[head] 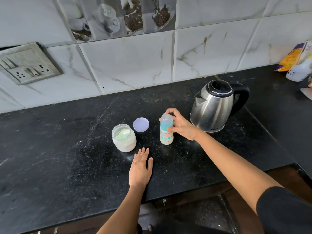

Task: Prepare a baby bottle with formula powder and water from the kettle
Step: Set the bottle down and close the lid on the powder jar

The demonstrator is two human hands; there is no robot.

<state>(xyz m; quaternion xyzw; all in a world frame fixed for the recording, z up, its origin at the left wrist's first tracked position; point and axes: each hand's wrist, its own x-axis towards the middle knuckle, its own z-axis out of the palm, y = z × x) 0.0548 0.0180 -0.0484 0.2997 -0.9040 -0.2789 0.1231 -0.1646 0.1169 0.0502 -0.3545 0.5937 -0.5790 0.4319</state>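
Across the black speckled counter, which runs from nine o'clock to three o'clock and meets a wall of marbled white tiles, everything for the job sits in one tight cluster near the centre, probably so that nothing needs a long reach. A switch plate is set into the tiles at ten o'clock, and some packets lie at the far two o'clock edge, well apart from the work. The counter is dusted with pale flecks; whether these are its own grain or spilled powder I cannot tell.

The steel kettle stands upright at two o'clock from the cluster, lid shut, spout turned toward the bottle, handy for pouring. The formula jar stands open at nine o'clock from the bottle, with its lilac lid lying flat just behind it at twelve o'clock, set aside but near.

The baby bottle stands upright on the counter at the centre, cap on, its lower part looking cloudy white. The right hand is clamped on it, thumb at the blue collar and fingers curled over the cap, seemingly to steady or tighten it. The left hand lies flat at six o'clock, fingers spread, holding nothing.
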